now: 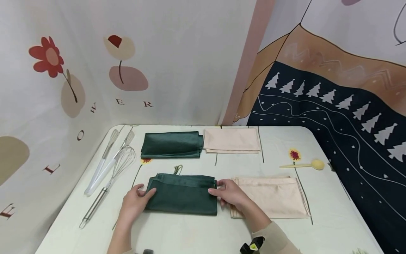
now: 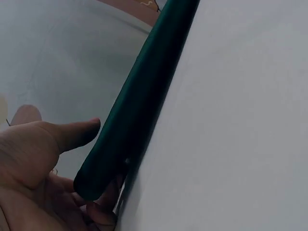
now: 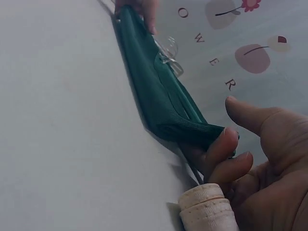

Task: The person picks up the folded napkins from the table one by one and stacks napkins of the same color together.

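Note:
A folded dark green cloth (image 1: 182,195) lies near the front middle of the table. At its left end is my left hand (image 1: 134,204), thumb on the upper side and fingers tucked beneath the end, as the left wrist view shows the hand (image 2: 29,159) by the cloth (image 2: 120,115). My right hand (image 1: 234,194) holds the right end. In the right wrist view, curled fingers of the right hand (image 3: 284,159) lie under the cloth's (image 3: 149,86) end, the thumb raised off it; the left hand (image 3: 144,8) is at the far end.
Behind lie another folded green cloth (image 1: 171,145) and a folded beige cloth (image 1: 231,140). A second beige cloth (image 1: 272,197) is right of my right hand. A metal whisk (image 1: 100,201) and two clear-wrapped utensils (image 1: 100,169) lie left; a yellow spoon (image 1: 317,164) lies right.

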Motion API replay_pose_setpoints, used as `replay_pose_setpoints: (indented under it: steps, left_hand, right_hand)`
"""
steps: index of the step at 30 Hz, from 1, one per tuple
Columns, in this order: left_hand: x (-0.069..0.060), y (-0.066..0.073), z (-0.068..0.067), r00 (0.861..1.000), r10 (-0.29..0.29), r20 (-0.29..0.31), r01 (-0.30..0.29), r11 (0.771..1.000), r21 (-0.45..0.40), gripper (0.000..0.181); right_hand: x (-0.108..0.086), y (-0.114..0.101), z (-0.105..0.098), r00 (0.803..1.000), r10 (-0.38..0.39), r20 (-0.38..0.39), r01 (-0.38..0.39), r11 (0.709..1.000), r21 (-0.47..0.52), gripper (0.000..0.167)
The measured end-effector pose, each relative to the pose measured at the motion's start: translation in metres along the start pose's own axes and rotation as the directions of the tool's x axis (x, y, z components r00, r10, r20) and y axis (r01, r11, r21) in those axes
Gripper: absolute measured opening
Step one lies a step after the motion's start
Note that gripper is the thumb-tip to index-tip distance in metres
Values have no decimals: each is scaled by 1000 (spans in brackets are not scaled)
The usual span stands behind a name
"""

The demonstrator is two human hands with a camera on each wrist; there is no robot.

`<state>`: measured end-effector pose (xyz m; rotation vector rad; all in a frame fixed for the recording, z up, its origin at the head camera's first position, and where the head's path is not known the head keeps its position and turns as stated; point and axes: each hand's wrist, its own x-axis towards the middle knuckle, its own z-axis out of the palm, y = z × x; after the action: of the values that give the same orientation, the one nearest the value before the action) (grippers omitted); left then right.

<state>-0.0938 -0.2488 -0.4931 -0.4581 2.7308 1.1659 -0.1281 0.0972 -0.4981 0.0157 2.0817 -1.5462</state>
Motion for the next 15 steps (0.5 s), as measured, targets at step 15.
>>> replay_pose_setpoints:
  steps: [15]
  left_hand:
    - [0,2,4,991,-68,119,98,958,-271,43]
  right_hand:
    - [-6,7,3,981,-62,185,35,989,141,30]
